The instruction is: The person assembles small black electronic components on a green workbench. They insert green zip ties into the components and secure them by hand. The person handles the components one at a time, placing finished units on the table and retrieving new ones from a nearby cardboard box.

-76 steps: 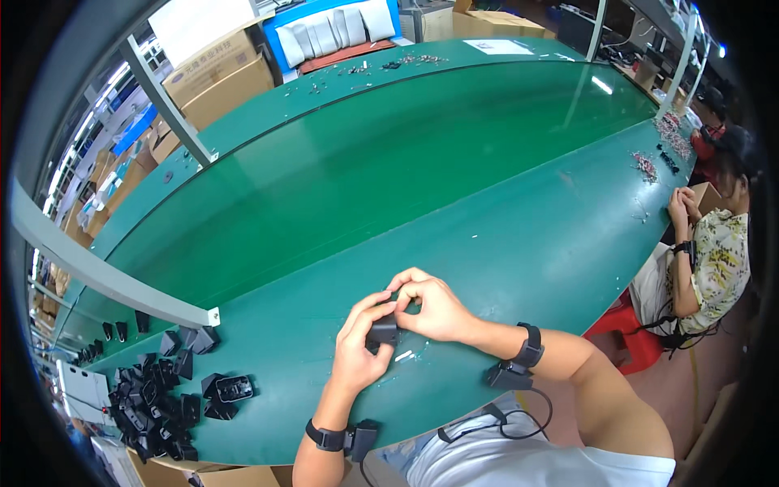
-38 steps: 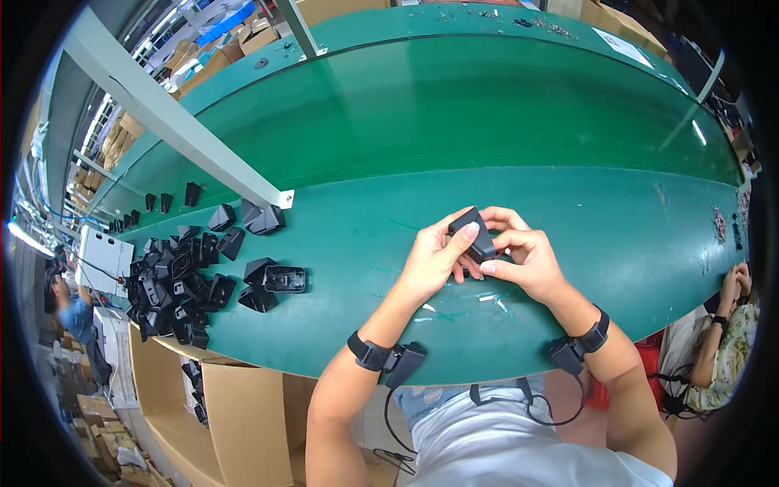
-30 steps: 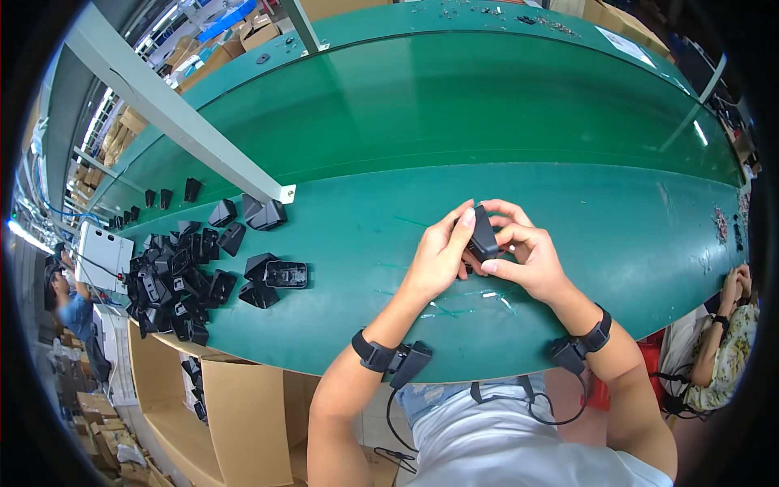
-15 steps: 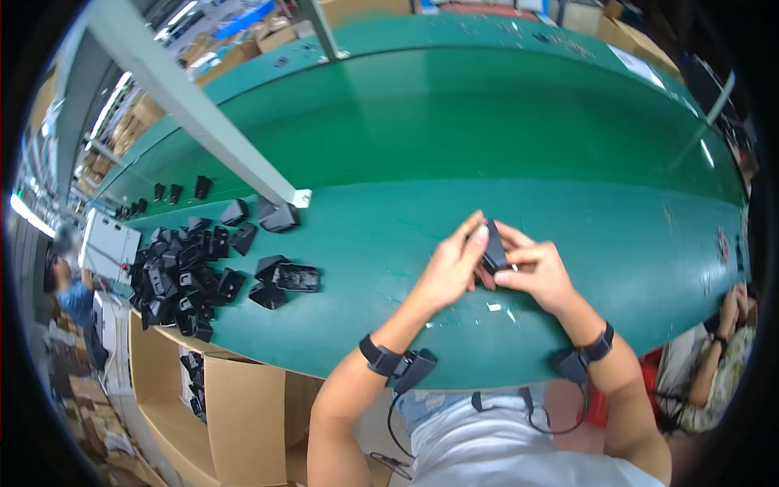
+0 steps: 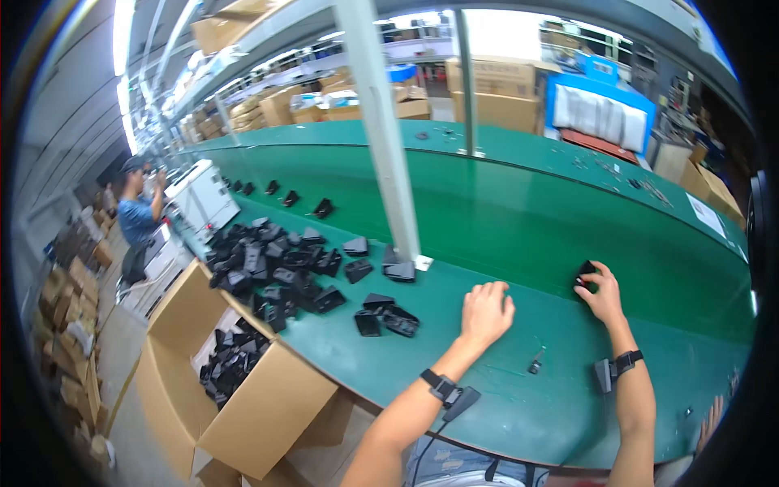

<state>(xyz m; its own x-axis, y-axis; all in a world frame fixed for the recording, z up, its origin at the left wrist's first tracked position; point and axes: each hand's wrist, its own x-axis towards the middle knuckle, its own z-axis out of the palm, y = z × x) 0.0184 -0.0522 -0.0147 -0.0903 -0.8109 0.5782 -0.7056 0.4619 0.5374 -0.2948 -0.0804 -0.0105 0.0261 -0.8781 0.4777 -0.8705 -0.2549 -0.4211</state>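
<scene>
Lower centre of the frame: left hand (image 5: 485,312) rests knuckles-up on the green belt (image 5: 503,211), fingers curled loosely under, nothing visible in it (whether the palm hides anything cannot be told). Black wrist strap (image 5: 445,387) on that forearm, with a cable running off the bottom edge. Between the two forearms, a small dark screw-like piece (image 5: 535,362) lies loose on the belt. Right of centre: right hand (image 5: 601,294) reaches further up the belt, fingers closed over a small black plastic part (image 5: 584,272), which sits on the belt surface at the fingertips. Left of the left hand, well apart from it, a few black housings (image 5: 386,315) lie singly; beyond those, centre-left, a dense heap of black parts (image 5: 272,264). A white upright post (image 5: 385,138) stands on the belt just beside the loose housings and cuts the view of the far side. Lower left: open cardboard box (image 5: 243,406) below the belt edge, holding more black parts. Far left, another person in a blue shirt (image 5: 136,219) beside a white machine (image 5: 199,199). Upper frame: stacked cartons (image 5: 487,77) and a blue bin (image 5: 599,105) behind the belt.
</scene>
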